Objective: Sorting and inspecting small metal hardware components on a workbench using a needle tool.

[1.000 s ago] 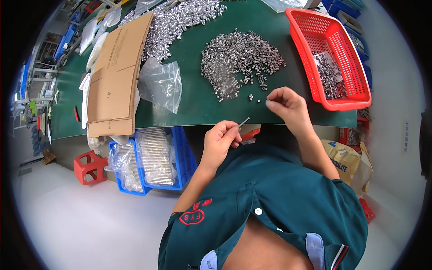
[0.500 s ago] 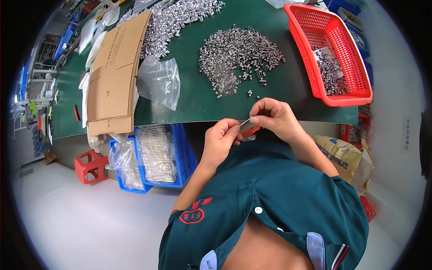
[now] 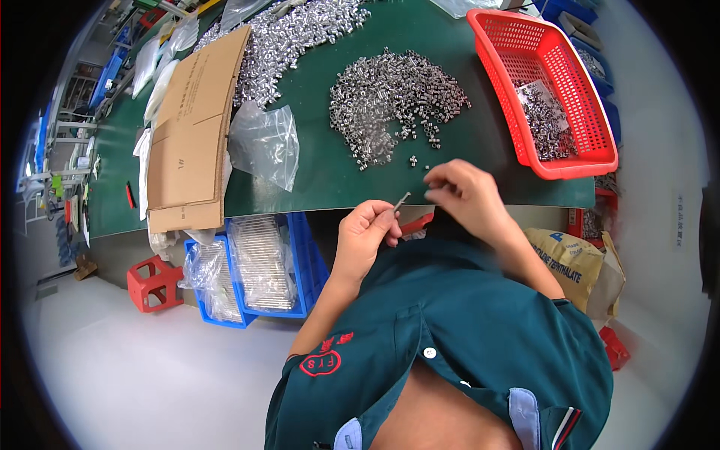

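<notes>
My left hand point(image 3: 367, 229) is at the front edge of the green table point(image 3: 322, 161) and pinches a thin metal pin point(image 3: 401, 201) that points up and to the right. My right hand point(image 3: 461, 191) hovers just to the right of the pin's tip, its fingers pinched together near the pin's tip; whether a small part sits between them I cannot tell. A heap of small silver metal parts point(image 3: 394, 97) lies on the table just beyond both hands. A few loose parts point(image 3: 420, 161) lie between the heap and my right hand.
A red plastic basket point(image 3: 547, 82) with metal parts stands at the right. A flattened cardboard sheet point(image 3: 191, 131) and a clear plastic bag point(image 3: 262, 142) lie at the left. A second heap of parts point(image 3: 292, 37) lies farther back. Blue crates point(image 3: 262, 266) sit under the table.
My right hand came from the heap to the pin beside my left hand, then drew slightly back to the right. My left hand kept hold of the pin.
</notes>
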A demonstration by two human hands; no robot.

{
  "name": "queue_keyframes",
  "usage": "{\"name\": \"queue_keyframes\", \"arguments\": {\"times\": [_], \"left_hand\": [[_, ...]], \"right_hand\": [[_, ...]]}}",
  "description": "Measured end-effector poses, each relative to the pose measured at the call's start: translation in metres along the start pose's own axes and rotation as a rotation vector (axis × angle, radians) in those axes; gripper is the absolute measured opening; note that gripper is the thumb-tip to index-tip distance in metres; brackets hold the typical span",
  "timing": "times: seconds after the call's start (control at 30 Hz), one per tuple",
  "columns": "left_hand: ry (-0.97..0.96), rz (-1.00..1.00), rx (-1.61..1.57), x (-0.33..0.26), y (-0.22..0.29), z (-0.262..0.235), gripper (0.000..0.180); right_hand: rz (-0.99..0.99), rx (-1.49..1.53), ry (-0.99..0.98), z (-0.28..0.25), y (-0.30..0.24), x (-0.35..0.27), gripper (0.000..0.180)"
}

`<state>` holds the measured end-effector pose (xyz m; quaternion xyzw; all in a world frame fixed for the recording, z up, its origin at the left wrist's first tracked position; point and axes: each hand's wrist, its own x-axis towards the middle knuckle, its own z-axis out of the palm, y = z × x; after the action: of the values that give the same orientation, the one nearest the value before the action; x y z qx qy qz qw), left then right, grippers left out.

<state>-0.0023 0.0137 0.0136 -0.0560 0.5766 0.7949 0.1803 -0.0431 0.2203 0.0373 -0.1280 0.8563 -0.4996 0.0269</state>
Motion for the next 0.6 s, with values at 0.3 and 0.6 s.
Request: {"name": "queue_keyframes", "arguments": {"times": [0.3, 0.6], "left_hand": [[0.058, 0.003, -0.001, -0.002, -0.004, -0.002, 0.015], [0.059, 0.024, 0.024, -0.001, -0.003, -0.001, 0.013]], "right_hand": [[-0.196, -0.409, 0.241, 0.015, 0.018, 0.018, 0.014], [-0.11, -0.15, 0.147, 0.01, 0.012, 0.009, 0.012]]}}
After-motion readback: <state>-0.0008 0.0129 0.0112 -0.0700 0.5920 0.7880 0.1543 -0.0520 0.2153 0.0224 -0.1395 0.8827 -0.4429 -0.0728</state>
